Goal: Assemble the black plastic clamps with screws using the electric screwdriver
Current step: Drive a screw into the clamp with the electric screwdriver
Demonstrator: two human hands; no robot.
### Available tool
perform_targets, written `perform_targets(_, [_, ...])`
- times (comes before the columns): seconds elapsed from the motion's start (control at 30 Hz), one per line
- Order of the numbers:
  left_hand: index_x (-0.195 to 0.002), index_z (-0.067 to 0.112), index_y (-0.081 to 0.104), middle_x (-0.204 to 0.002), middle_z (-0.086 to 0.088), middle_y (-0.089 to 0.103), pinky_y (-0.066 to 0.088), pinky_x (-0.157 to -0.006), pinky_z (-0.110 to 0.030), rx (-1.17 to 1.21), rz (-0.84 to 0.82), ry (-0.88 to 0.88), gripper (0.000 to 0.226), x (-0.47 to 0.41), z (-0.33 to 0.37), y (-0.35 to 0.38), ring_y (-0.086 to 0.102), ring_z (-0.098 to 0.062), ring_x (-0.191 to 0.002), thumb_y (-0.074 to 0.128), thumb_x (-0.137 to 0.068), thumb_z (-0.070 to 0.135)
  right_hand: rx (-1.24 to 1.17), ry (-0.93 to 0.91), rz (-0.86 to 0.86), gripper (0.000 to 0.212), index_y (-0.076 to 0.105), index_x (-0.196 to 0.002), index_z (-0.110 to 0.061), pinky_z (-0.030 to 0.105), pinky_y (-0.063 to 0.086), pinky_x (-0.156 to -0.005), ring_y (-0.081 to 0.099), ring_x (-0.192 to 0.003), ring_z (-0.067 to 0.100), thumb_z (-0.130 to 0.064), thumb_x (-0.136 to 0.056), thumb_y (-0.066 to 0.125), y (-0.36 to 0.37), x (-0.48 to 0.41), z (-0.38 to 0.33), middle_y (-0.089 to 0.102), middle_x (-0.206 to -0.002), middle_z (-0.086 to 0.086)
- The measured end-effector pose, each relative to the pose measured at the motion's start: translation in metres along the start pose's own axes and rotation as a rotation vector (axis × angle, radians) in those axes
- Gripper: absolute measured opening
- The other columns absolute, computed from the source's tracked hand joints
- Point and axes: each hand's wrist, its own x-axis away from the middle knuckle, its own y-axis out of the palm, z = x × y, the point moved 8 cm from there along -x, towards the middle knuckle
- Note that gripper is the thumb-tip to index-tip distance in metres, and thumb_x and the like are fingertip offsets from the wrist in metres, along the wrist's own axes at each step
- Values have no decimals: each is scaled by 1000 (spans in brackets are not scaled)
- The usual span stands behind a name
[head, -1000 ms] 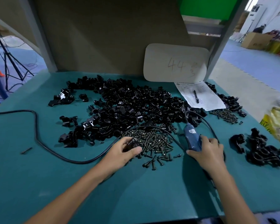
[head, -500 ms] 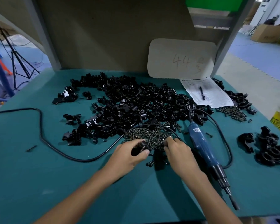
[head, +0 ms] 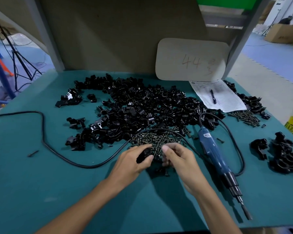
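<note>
My left hand (head: 134, 162) grips a black plastic clamp (head: 145, 155) just in front of the pile of dark screws (head: 156, 141). My right hand (head: 178, 159) is beside it, its fingers curled at the near edge of the screw pile; whether they pinch a screw is hidden. The blue electric screwdriver (head: 216, 159) lies on the green table (head: 41, 191) to the right of my right hand, bit pointing toward me. A large heap of loose black clamp parts (head: 142, 108) fills the middle of the table behind the screws.
The screwdriver's black cable (head: 42, 132) loops across the table's left and around the screws. Assembled clamps (head: 284, 154) lie at the right. A paper with a pen (head: 216, 97), a second screw pile (head: 247, 116) and a cardboard sign (head: 191, 59) sit at the back right.
My right hand let go of the screwdriver, which now lies on the table, and moved left to the screw pile next to my left hand. My left hand kept the clamp.
</note>
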Motion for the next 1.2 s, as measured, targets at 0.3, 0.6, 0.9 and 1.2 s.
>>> perform_targets(0.3, [-127,41,60,-108,15,66,49,-84,-21,37,13,19,41,-1,-1,2,61,-2,-99,53,-90,56,78,14,-114,26,77,-116,-26,31,58,-91,71,-105,20,-13,-103,60,15,-6,1,75,-115,-2])
perform_targets(0.6, [-125,43,59,-97,17,62,47,-72,-19,31,-7,53,36,-2,-2,5,59,-2,-91,52,-92,55,202,60,-238,31,72,-126,-23,30,56,-88,66,-92,12,-11,-106,52,22,-11,2,74,-116,7])
perform_targets(0.9, [-125,51,51,-102,18,60,52,-77,-27,0,-13,67,34,-1,-1,7,59,-2,-95,52,-91,54,431,-47,-181,16,66,-90,-18,29,54,-65,62,-71,7,-29,-101,64,21,-18,-4,68,-80,-3])
perform_targets(1.2, [-128,48,52,-101,22,57,52,-78,-28,-14,-47,83,38,2,2,8,58,-3,-96,52,-90,53,883,-130,-361,38,52,-77,-22,28,39,-55,48,-55,4,-44,-107,45,31,-17,-18,55,-66,-7])
